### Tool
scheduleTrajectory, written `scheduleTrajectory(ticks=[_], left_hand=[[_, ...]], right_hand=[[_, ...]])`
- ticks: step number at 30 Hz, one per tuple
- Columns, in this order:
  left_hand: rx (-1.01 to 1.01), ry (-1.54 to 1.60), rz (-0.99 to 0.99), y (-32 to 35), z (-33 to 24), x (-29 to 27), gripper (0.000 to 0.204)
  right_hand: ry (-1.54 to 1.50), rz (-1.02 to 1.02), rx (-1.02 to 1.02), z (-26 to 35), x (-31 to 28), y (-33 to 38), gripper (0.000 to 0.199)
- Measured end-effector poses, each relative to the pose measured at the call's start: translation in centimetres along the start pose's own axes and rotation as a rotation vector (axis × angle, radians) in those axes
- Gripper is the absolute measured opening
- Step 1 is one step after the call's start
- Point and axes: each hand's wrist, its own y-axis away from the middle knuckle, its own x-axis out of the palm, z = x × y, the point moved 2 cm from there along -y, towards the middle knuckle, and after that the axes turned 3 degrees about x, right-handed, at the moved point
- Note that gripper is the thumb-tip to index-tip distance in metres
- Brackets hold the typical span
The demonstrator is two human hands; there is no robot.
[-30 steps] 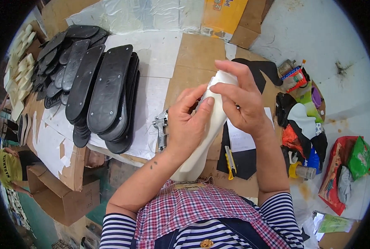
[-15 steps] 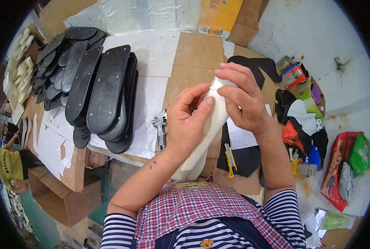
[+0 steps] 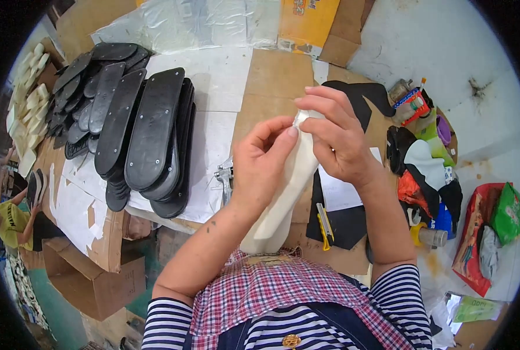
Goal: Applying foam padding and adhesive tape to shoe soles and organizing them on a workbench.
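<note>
A long, smooth, cream-white piece, thick and slightly curved like moulded foam, slants up from my apron, its lower end against the cloth. At its upper end my left hand is closed, with thumb and forefinger pinching the edge near the tip. My right hand curls round the same tip from the other side, fingers bent over it. What lies between the fingertips is too small to make out. Left of my left hand a metal spray gun lies on the table, partly hidden. A yellow box cutter rests right of the piece.
Stacks of black oblong studded pads stand at the left, with a cream pile beyond. Black sheet material and white paper lie at right, near bags. Far left, a person sits near a cardboard box.
My left thumb and forefinger have moved up closer to the tip of the cream-white piece. The person at far left now has a dark sole-shaped thing in their hands.
</note>
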Motion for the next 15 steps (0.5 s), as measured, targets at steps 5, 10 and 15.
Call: scheduleTrajectory(ticks=[5, 10, 15], left_hand=[[-0.066, -0.026, 0.041, -0.71, 0.01, -0.67, 0.016], [-0.09, 0.01, 0.05, -0.77, 0.04, -0.48, 0.014], [-0.129, 0.063, 0.064, -0.5, 0.21, -0.87, 0.016]], right_hand=[[-0.093, -0.08, 0.01, 0.72, 0.17, 0.0, 0.021], [-0.091, -0.065, 0.008, 0.51, 0.17, 0.25, 0.026], [-0.145, -0.094, 0.052, 0.44, 0.18, 0.27, 0.031]])
